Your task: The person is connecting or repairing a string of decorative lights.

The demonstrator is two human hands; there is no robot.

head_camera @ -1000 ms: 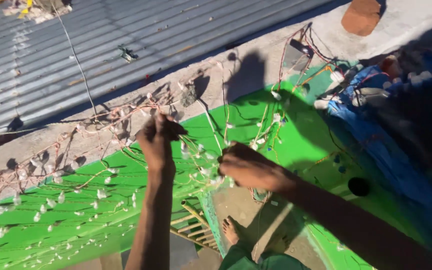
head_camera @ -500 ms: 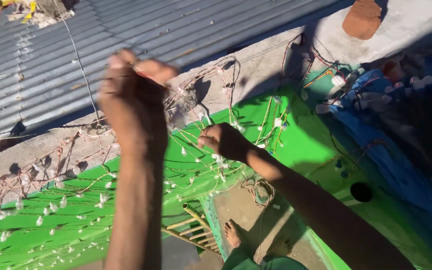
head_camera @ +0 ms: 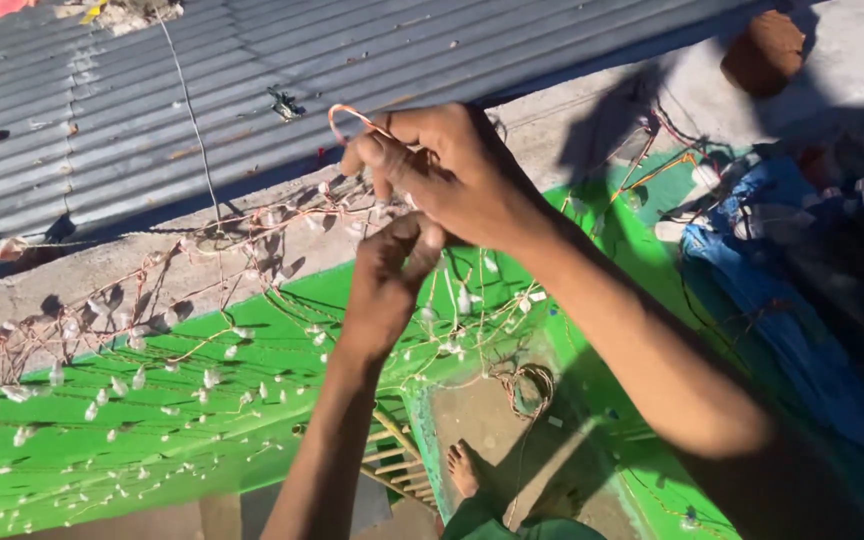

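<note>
Seen from above, a person's right hand (head_camera: 452,175) pinches a thin copper-coloured wire (head_camera: 352,115), whose looped end curls up past the fingertips against a grey corrugated metal roof (head_camera: 102,110). The fingers are closed tight on the wire. Just below, the left hand (head_camera: 392,265) is raised with its fingers curled together, the fingertips touching the underside of the right hand; whether it grips the same wire cannot be told from this angle.

Beneath both hands, a string of small clear bulbs on wire (head_camera: 152,340) lies spread in tangled rows across a bright green wall top (head_camera: 102,440) and along the pale concrete ledge (head_camera: 72,290) beside the roof (the bulbs catch the sunlight and throw sharp shadows). A small coil of wire (head_camera: 527,385) hangs lower down, near the person's bare foot (head_camera: 464,470), which stands on the ground beside a ladder (head_camera: 397,465). To the right, blue cloth (head_camera: 762,300) lies partly in shadow, and a reddish-brown brick (head_camera: 764,50) sits on the concrete at the upper right.
</note>
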